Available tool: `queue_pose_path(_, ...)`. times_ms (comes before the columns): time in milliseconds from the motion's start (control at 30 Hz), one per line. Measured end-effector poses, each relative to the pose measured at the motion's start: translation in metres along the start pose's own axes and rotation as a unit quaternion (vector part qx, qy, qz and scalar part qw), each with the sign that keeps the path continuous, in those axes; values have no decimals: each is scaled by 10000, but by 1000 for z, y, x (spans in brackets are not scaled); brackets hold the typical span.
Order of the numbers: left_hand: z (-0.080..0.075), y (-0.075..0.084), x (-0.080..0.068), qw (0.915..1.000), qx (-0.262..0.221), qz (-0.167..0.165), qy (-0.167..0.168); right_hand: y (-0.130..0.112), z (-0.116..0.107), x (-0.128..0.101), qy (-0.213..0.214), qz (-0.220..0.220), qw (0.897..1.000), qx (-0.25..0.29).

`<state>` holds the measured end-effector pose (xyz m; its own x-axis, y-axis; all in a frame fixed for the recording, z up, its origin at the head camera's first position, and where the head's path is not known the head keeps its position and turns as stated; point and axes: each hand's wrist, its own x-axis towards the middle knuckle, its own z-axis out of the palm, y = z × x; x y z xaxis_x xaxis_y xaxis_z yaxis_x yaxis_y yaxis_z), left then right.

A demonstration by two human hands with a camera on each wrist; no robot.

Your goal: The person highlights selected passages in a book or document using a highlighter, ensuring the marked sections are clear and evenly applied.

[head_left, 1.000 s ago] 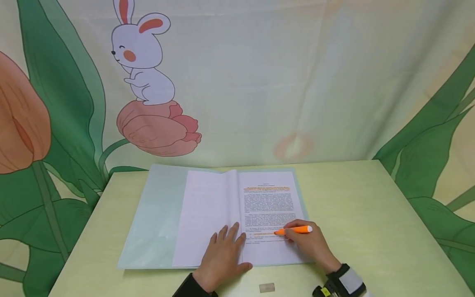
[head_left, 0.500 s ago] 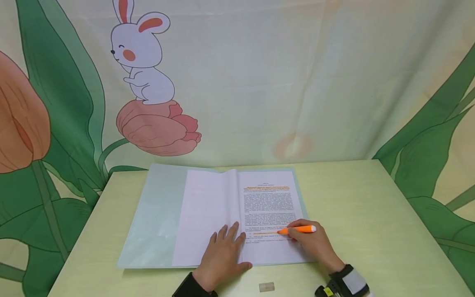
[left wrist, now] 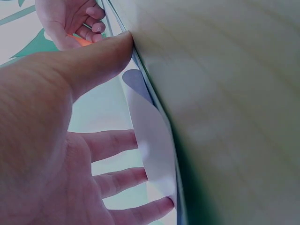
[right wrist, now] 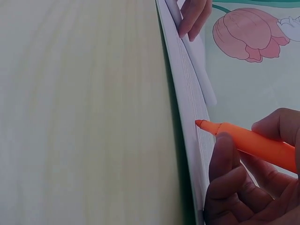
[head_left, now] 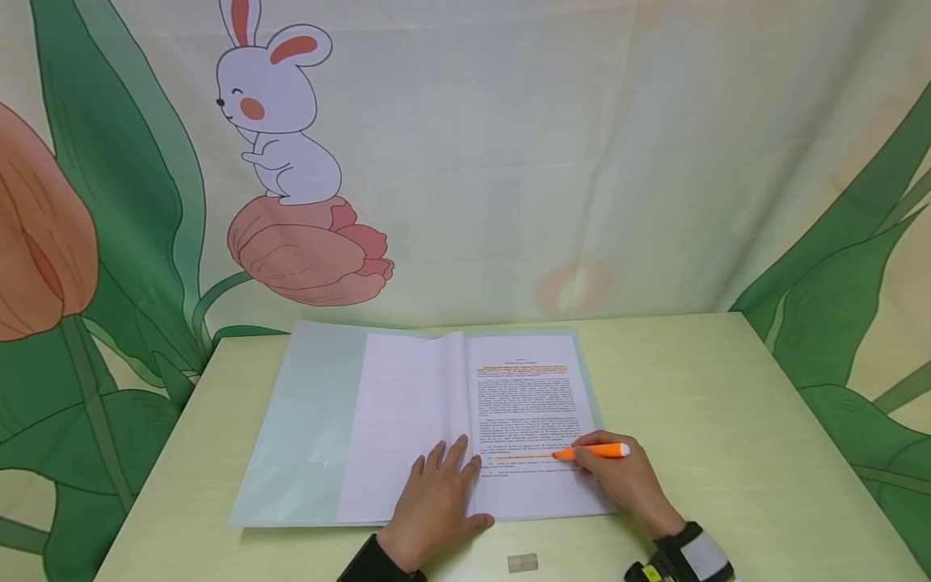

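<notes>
An open folder (head_left: 313,420) with white pages lies on the table. My left hand (head_left: 440,501) rests with spread fingers across the fold and lower part of the pages. In my right hand (head_left: 629,477) I pinch an orange highlighter (head_left: 600,451), its tip touching the printed page (head_left: 527,493). An orange line runs along the text left of the tip, and more orange marks the top lines. The right wrist view shows the highlighter (right wrist: 253,140) between thumb and fingers, its tip on the paper (right wrist: 192,84).
A small greyish block (head_left: 522,563), perhaps an eraser, lies near the front of the table (head_left: 727,420). Behind the table hangs a curtain (head_left: 494,162) printed with a rabbit and flowers. Black bands circle both wrists.
My right hand has slid the highlighter to the right along the line of text, and the orange stroke has grown longer. The left hand stays in place.
</notes>
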<state>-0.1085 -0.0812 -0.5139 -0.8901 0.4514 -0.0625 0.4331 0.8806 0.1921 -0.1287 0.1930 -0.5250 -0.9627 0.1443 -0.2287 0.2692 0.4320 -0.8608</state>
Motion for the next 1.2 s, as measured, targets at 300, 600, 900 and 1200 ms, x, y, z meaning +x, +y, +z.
queue_pose_path(300,2,-1,1,10000,17,28,1,5,-6,1,24,88,9999,-111)
queue_pose_path(600,1,0,1,10000,19,-8,-29,9,-10,1,-1,-9,10000,-52)
queue_pose_path(900,1,0,0,10000,27,-9,-31,13,-12,2,31,107,9999,-58)
queue_pose_path(1200,2,0,1,10000,47,-9,-17,13,-14,2,33,192,9998,-80)
